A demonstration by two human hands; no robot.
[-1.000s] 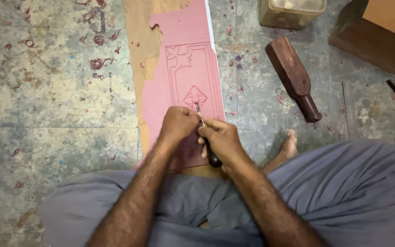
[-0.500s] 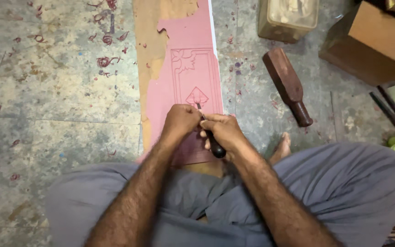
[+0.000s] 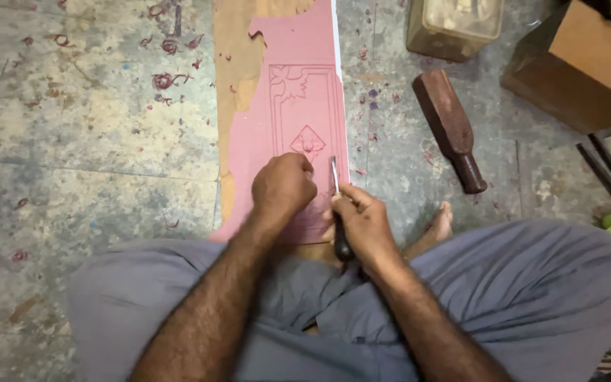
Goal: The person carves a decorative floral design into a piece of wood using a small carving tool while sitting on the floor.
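A long wooden board (image 3: 238, 56) coated in pink (image 3: 295, 113) lies on the floor in front of me, with a carved border, a leaf corner and a diamond motif cut into it. My right hand (image 3: 363, 225) grips a carving chisel (image 3: 335, 177) with a dark handle, its metal blade pointing up near the board's right edge. Curled into a loose fist, my left hand (image 3: 284, 185) rests on the pink surface just left of the blade, below the diamond.
A dark wooden mallet (image 3: 449, 129) lies on the floor to the right. A clear container (image 3: 454, 27) and a brown box (image 3: 588, 67) stand at the top right. Pink shavings (image 3: 164, 78) are scattered at the upper left. My foot (image 3: 440, 223) shows beside my grey-trousered knee.
The right hand and chisel have shifted from the diamond motif toward the board's right edge. The left hand has stayed beside the blade. The view has tilted slightly.
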